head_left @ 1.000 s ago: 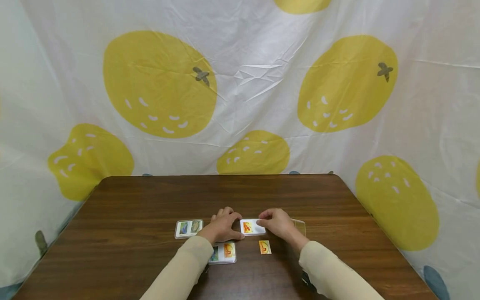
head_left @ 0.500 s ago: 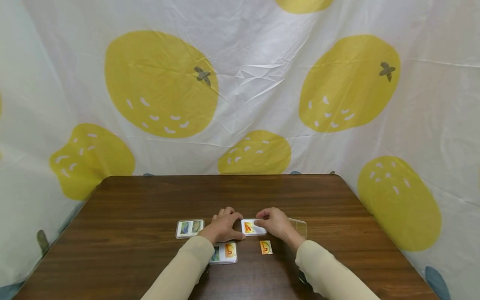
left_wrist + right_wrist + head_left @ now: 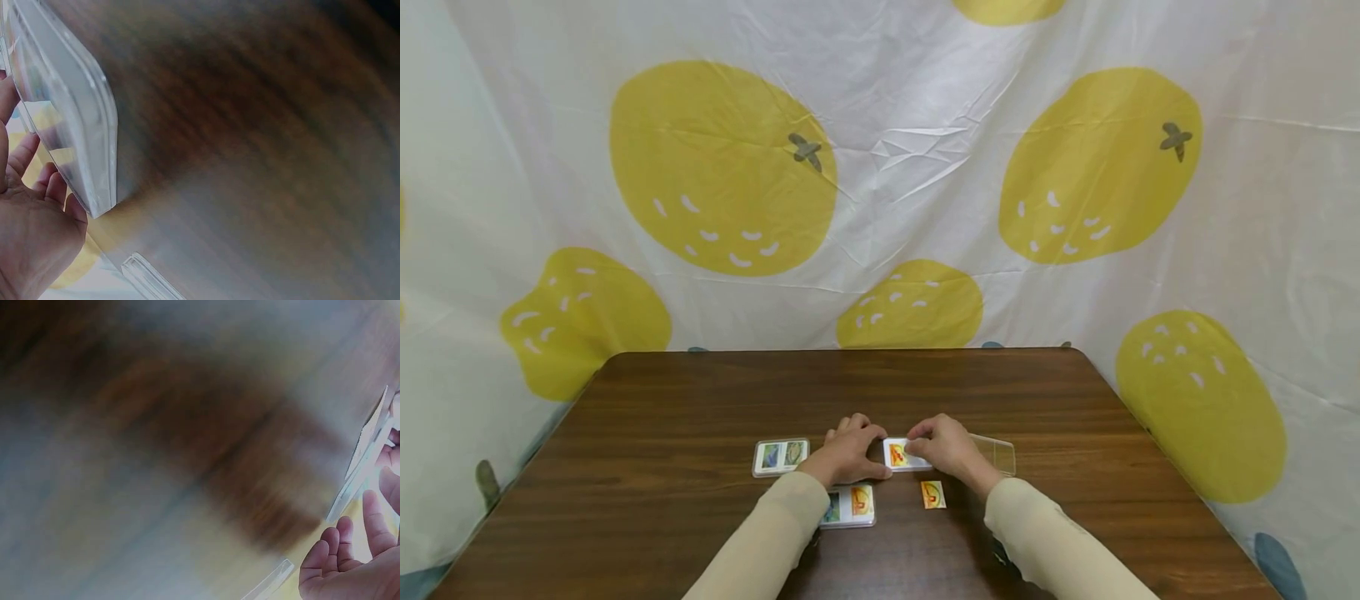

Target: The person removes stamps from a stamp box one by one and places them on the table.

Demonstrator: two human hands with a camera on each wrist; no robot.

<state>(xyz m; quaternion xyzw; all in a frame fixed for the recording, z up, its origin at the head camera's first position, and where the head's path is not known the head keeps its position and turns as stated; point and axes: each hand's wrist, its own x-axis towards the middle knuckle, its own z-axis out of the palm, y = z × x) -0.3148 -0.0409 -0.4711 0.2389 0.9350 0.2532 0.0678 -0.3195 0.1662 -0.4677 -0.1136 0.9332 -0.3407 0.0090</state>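
In the head view, a small white card in a case [image 3: 910,468] lies flat between my two hands. A square orange-and-yellow picture [image 3: 897,455] sits at its left end. My left hand [image 3: 846,454] holds that end, thumb at the near corner and forefinger at the far one. Over the right half is my right hand [image 3: 952,448], its thumb and forefinger close together at the picture's right edge. Whether they pinch the picture or only touch it cannot be told. The hand covers most of the case's right side. A loose orange square picture [image 3: 933,495] lies just nearer.
A clear plastic lid [image 3: 1002,455] lies right of my right hand. On the left rests a case with two pictures [image 3: 782,457]. Another clear case [image 3: 103,137] lies nearer, partly under my left forearm. All are on a brown wooden table [image 3: 700,400] before a lemon-print curtain.
My right hand has slid a little to the left, from the white right part of the card to the picture's edge. My left hand and the case have stayed in place.
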